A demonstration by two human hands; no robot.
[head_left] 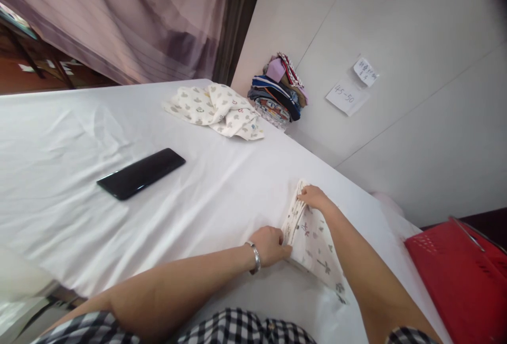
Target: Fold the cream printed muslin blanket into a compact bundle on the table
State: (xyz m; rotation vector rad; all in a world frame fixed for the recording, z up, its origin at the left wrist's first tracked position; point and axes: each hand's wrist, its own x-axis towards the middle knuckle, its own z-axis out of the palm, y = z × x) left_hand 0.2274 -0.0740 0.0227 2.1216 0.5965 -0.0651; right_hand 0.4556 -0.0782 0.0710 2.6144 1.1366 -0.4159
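Note:
A white cloth point(317, 246) printed with small grey and brown figures lies near the front edge of the white-covered surface, its left side gathered in narrow layered folds. My left hand point(269, 246), below a silver bracelet on the wrist, is closed on the lower end of those folds. At the upper end, my right hand point(315, 197) pinches the folded layers between thumb and fingers. Part of the cloth spreads toward my body beneath my right forearm. Farther back, a similar printed white cloth point(216, 109) rests crumpled.
A black phone point(142, 172) lies on the white sheet point(222, 185) to the left. Folded clothes point(277, 91) are stacked by the wall at the back. Paper notes point(346, 97) hang on the wall. A red bin-like object point(459, 275) is at right; a sheer curtain point(150, 17) hangs at left.

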